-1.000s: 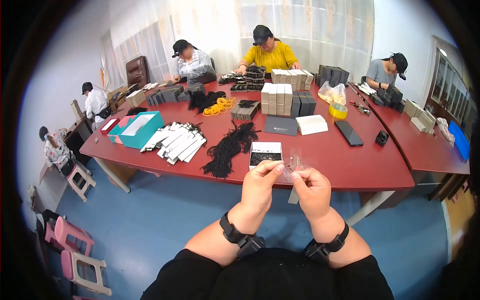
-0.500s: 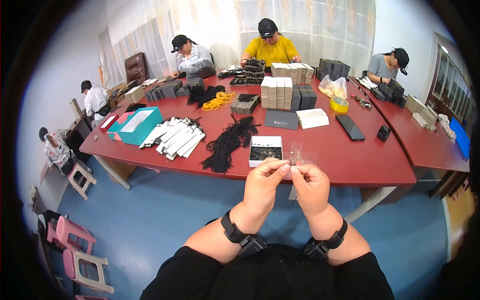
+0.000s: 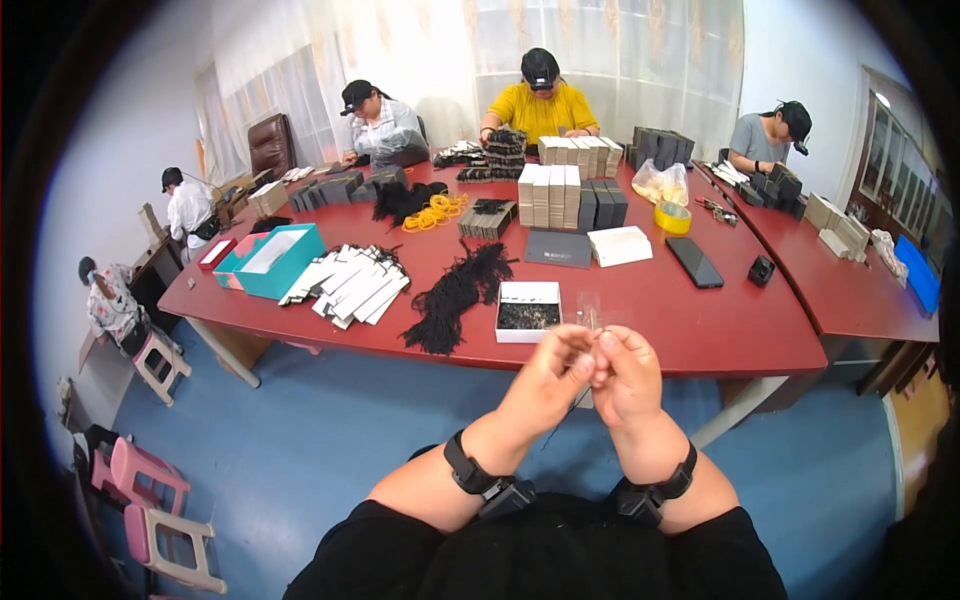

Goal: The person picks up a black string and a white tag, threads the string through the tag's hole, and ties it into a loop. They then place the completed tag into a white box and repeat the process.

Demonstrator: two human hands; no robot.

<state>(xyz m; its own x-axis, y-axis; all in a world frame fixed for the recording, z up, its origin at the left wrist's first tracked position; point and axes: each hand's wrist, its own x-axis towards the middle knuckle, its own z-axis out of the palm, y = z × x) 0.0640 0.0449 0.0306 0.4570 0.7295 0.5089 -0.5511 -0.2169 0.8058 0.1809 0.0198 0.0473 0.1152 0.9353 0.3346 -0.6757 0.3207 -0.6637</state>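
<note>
In front of me, over the table's near edge, my left hand [image 3: 552, 372] and my right hand [image 3: 630, 372] work close together. The right thumb and forefinger are pinched near the top. My left fingers curl in beside them, the thumb bent toward the right hand; what they grip is hidden. From between the hands a thin black string [image 3: 572, 408] hangs down over my lap. Just beyond the hands lies a small clear plastic bag [image 3: 588, 306]. A white open box [image 3: 528, 334] with dark small bits inside stands left of it, next to a heap of black strings [image 3: 455, 298].
On the red table [image 3: 640, 300] are white-and-black tags [image 3: 350, 285], a teal box [image 3: 285, 262], yellow cord [image 3: 435, 212], stacked card blocks [image 3: 548, 196], yellow tape [image 3: 672, 216], a phone [image 3: 694, 262] and a small black object [image 3: 761, 269]. Several people work around it. Stools [image 3: 175, 545] stand at left.
My left hand has turned and its fingers have drawn inward beside the right hand. The right fingertips have risen a little. The black string shows more plainly below the hands.
</note>
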